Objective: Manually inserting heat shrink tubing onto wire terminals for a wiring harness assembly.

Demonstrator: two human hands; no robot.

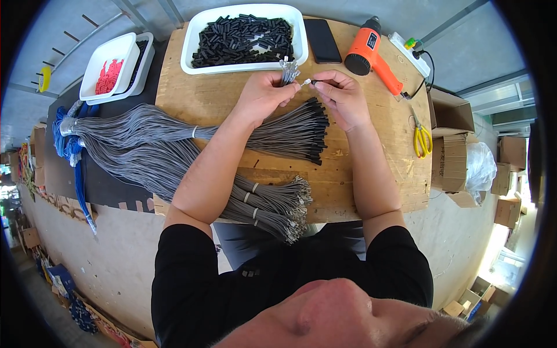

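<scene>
My left hand (pixel 264 97) is closed around a small bunch of grey wires whose bare metal terminals (pixel 288 69) stick up past the fingers. One terminal (pixel 306 83) points out to the right from its fingertips. My right hand (pixel 346 100) pinches a short black sleeve (pixel 314 82) close to that terminal; whether the two touch is too small to tell. Below the hands fans a bundle of grey wires (pixel 278 136) with black sleeves on their ends (pixel 318 130). Nearer to me, tied bundles (pixel 255 200) end in bare metal terminals (pixel 299 203).
A white tub of black sleeves (pixel 187 55) stands at the back beside a black phone (pixel 323 40). To the right are an orange heat gun (pixel 371 55), a power strip (pixel 411 53) and yellow-handled scissors (pixel 422 141). White tubs (pixel 87 87) with red pieces are far left. Cardboard boxes (pixel 452 162) stand beyond the table (pixel 389 168).
</scene>
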